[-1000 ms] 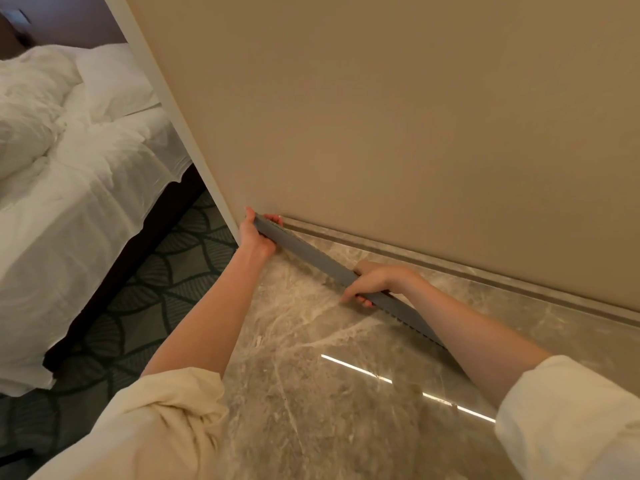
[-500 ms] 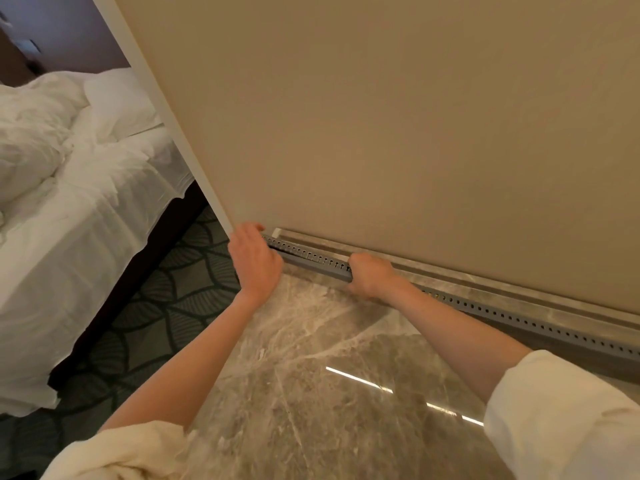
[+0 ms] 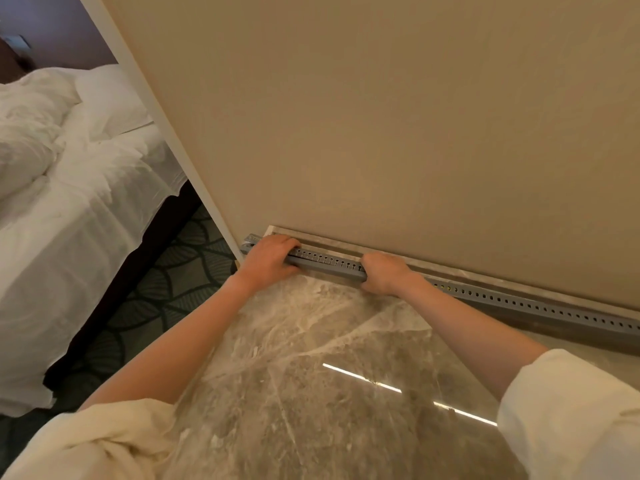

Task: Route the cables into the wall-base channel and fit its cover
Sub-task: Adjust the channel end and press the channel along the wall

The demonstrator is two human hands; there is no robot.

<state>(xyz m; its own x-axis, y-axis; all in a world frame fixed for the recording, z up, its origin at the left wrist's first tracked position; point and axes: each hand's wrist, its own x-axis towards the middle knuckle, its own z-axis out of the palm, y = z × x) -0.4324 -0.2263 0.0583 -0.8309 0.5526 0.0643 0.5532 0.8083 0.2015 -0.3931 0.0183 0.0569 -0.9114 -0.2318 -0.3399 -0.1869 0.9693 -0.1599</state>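
Note:
A long grey slotted channel [image 3: 329, 264] lies along the foot of the beige wall, against the stone skirting [image 3: 485, 276], and runs off to the right edge. My left hand [image 3: 268, 258] is clamped over its left end near the wall corner. My right hand [image 3: 382, 272] grips it a short way to the right, knuckles up. The row of holes on the channel's top shows between and beyond my hands. No cables are visible; the inside of the channel is hidden.
Glossy marble floor [image 3: 311, 375] fills the foreground. Left of the wall corner [image 3: 194, 174] lies patterned dark carpet [image 3: 166, 289] and a bed [image 3: 69, 202] with white linen.
One second ago both hands held the grey strip tilted away from the wall. It now lies flat against the skirting, and my left hand has come down onto its left end.

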